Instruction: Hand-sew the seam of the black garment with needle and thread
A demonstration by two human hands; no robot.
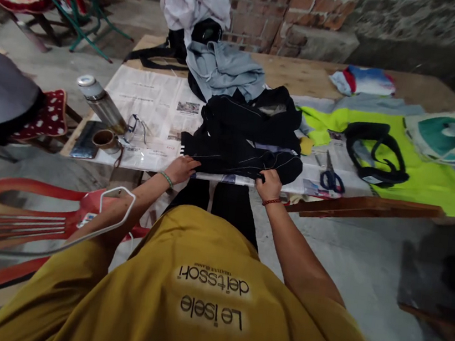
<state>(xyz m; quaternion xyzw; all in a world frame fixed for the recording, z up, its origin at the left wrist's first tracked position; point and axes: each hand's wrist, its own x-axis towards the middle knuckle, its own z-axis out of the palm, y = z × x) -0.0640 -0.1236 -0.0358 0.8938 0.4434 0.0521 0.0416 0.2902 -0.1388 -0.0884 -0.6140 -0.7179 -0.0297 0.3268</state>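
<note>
A piece of black cloth (229,157) with thin pale lines across it lies along the table's near edge. My left hand (183,170) grips its lower left corner, beside a row of small white marks on the edge. Toward the other end, my right hand (269,185) pinches the near edge, its fingertips partly hidden in the dark folds. More black fabric (251,119) is bunched just behind, against a grey-blue garment (226,69). To the right of my right hand lie dark-handled scissors (331,178).
A flask (100,102), brown cup (106,141), glasses (136,127) and phone (86,140) stand or lie at left on newspaper (146,90). At right are a black headband-like strap (374,156), neon-yellow cloth (426,191) and an iron (445,135). A red plastic chair (19,227) is at lower left.
</note>
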